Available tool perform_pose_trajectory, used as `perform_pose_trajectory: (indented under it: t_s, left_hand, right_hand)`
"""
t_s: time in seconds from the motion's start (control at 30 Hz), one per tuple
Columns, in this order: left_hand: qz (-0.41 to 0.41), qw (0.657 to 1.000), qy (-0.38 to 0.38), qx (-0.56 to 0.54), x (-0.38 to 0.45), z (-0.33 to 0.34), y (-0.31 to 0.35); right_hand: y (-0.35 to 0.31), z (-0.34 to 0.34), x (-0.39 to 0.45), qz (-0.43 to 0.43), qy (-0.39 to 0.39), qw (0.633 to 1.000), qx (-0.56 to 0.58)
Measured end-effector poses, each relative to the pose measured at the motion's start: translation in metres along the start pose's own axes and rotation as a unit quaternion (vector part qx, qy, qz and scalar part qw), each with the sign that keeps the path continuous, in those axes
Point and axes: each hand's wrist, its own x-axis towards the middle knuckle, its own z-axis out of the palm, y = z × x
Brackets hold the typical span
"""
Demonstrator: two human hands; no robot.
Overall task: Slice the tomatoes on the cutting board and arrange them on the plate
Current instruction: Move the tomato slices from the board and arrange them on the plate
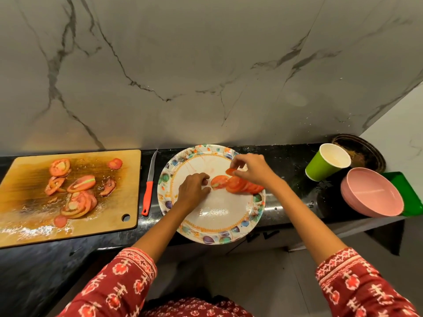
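Observation:
A floral-rimmed plate (212, 216) lies on the black counter and carries a row of overlapping tomato slices (238, 185) across its far right part. My right hand (251, 171) pinches one tomato slice (229, 171) just above that row. My left hand (194, 187) rests on the plate with curled fingers touching the leftmost slice (219, 181). To the left, a wet wooden cutting board (128, 179) holds several more slices (77, 195). A red-handled knife (148, 191) lies between board and plate.
A green paper cup (326, 165) stands right of the plate, with stacked pink bowls (373, 195) on a green tray (409, 195) beyond it. A dark round pan (366, 152) sits at the back right corner. The marble wall rises directly behind the counter.

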Motion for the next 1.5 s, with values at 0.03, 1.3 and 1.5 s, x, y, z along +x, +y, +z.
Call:
perform_pose_trajectory:
  t_s: [0.03, 1.3, 1.5]
  left_hand:
    - [0.002, 1.0, 0.002, -0.005, 0.0, 0.0, 0.0]
    - [0.053, 0.985, -0.005, -0.162, -0.008, -0.014, -0.003]
    - [0.059, 0.98, -0.038, -0.186, -0.004, -0.006, 0.011]
  right_hand:
    - [0.005, -0.005, 0.002, 0.014, -0.005, 1.0, 0.004]
    - [-0.013, 0.018, 0.019, -0.128, -0.088, 0.984, 0.089]
    - [-0.006, 0.02, 0.015, -0.101, -0.083, 0.979, 0.158]
